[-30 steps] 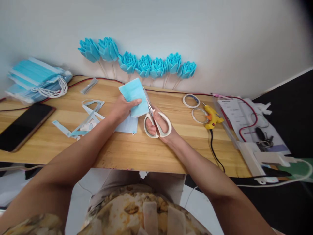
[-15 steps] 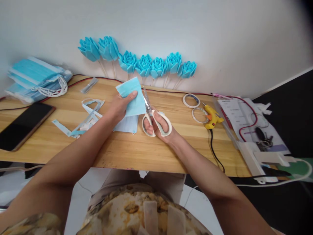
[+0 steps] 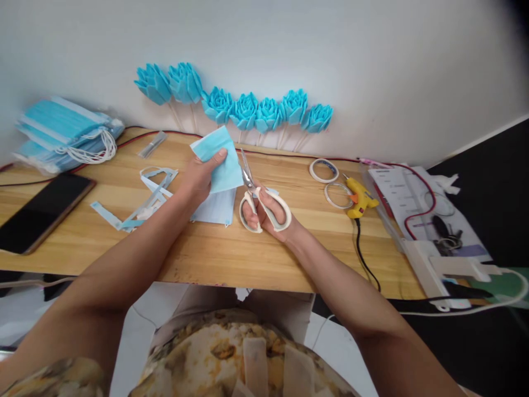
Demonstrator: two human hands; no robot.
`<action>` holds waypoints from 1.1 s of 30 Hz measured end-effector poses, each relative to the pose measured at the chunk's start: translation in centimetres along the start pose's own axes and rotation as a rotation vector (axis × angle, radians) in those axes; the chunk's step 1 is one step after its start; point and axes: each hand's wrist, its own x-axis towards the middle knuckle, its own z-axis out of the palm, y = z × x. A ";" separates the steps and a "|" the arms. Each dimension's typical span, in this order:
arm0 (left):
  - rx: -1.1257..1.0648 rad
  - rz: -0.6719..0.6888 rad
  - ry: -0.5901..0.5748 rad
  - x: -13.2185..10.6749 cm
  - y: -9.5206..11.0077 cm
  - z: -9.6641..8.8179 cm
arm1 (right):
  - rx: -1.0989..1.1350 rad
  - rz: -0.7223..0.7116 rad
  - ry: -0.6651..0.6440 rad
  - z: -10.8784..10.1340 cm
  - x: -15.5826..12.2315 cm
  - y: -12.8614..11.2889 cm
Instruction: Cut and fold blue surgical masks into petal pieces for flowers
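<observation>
Left hand point(image 3: 201, 175) pinches the sheet point(image 3: 226, 168), just left of the scissors point(image 3: 248, 182) gripped in the right hand point(image 3: 274, 207)! Looks light, limp, easily creased, so best held by the edge away from the scissors.

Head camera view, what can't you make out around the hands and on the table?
In the head view:
Left hand: most of its fingers are hidden behind the blue sheet.
Pale sheet: partly covered by the left hand and the blue sheet.
Printed paper: its text is too small to read.
Phone: its near-left end is cut off by the picture's left edge.
</observation>
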 end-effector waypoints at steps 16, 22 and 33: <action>0.076 -0.006 -0.116 0.0 -0.8 -0.4 | 0.006 -0.024 -0.017 -0.8 0.0 0.4; 0.080 -0.032 -0.127 -0.3 -0.5 -0.2 | 0.026 -0.029 -0.005 -0.6 0.0 0.1; 0.053 -0.086 -0.161 -0.9 -0.3 0.2 | 0.044 -0.026 0.012 -0.7 0.1 0.4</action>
